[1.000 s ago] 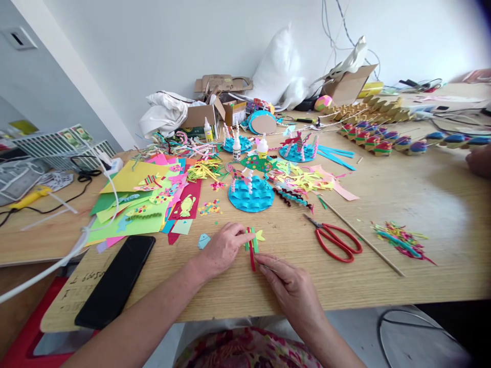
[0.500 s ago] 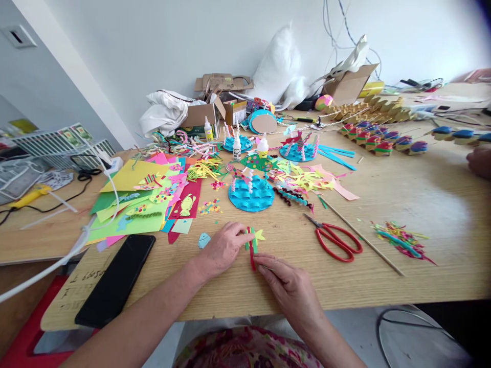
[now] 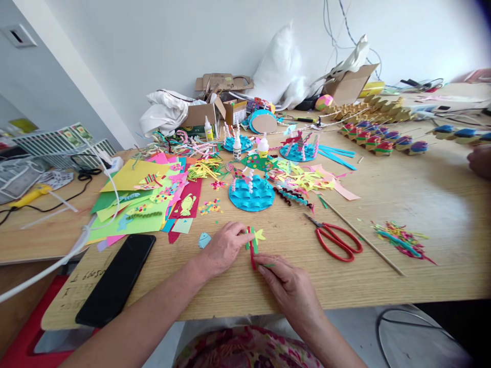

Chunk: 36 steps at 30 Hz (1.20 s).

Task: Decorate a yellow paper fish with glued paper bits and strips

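Note:
A small yellow paper fish (image 3: 261,235) with green and red strips across it lies on the table before me. My left hand (image 3: 226,246) holds it down, fingers bent together and the index finger on the strips. My right hand (image 3: 286,280) pinches the lower end of a red paper strip (image 3: 252,261) that runs down off the fish. A bit of green shows at the right fingers; I cannot tell whether it is a separate piece. Left of my left hand lies a small blue paper fish piece (image 3: 204,240).
Red-handled scissors (image 3: 337,241) and a thin wooden stick (image 3: 362,237) lie to the right, beside a heap of paper scraps (image 3: 401,240). Ahead stands a blue scalloped disc (image 3: 251,197) and glue bottles (image 3: 237,148). A black phone (image 3: 117,280) lies left. Another person's hand (image 3: 480,161) is at the right edge.
A bit of green now shows at my right fingers. Both hands stay almost in the same place on the fish and strip.

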Available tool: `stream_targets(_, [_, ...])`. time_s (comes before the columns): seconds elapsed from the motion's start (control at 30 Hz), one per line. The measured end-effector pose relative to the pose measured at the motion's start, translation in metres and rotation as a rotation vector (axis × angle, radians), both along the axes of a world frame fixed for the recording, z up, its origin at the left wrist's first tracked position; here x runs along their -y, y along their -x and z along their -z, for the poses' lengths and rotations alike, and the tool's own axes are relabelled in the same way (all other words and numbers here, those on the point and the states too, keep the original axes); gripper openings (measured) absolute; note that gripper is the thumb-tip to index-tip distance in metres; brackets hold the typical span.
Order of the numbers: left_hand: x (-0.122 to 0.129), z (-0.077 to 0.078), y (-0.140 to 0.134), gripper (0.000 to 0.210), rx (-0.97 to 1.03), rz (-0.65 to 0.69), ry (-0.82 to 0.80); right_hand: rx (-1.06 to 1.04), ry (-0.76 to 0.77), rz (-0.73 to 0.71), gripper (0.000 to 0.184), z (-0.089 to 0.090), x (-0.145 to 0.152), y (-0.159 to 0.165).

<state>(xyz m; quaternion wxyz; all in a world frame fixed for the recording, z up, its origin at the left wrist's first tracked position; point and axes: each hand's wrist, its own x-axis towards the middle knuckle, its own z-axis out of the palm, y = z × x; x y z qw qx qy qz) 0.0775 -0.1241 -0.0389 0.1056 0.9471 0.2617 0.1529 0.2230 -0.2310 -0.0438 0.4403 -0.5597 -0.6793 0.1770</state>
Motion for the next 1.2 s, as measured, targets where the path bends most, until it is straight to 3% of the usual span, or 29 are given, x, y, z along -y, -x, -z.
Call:
stream_targets(0.33, [-0.001, 0.003, 0.0, 0.027, 0.008, -0.002, -0.025, 0.047, 0.021, -0.037, 0.019, -0.002, 0.001, 0.001])
stream_targets(0.43, [-0.002, 0.003, 0.0, 0.028, 0.007, -0.003, -0.036, 0.073, 0.087, -0.123, 0.018, -0.014, 0.011, -0.002])
stream_targets(0.5, [-0.002, 0.003, -0.001, 0.028, 0.004, 0.008, -0.036, 0.064, 0.128, -0.195, 0.027, -0.027, 0.019, -0.008])
stream_targets(0.6, [-0.002, 0.002, -0.001, 0.028, -0.004, 0.017, -0.036, 0.029, 0.15, -0.126, 0.033, -0.047, 0.02, -0.02])
stream_targets(0.77, [0.0, 0.001, 0.0, 0.029, -0.005, 0.009, -0.03, 0.112, 0.23, 0.024, 0.021, -0.054, -0.014, -0.035])
stream_targets(0.93, [-0.003, -0.001, 0.002, 0.027, -0.049, 0.031, -0.028, 0.2, 0.323, 0.0, 0.022, -0.049, -0.052, -0.035])
stream_targets(1.2, [0.013, -0.03, 0.007, 0.026, -0.185, 0.057, -0.039, 0.318, 0.405, -0.085, 0.025, -0.052, -0.077, -0.026])
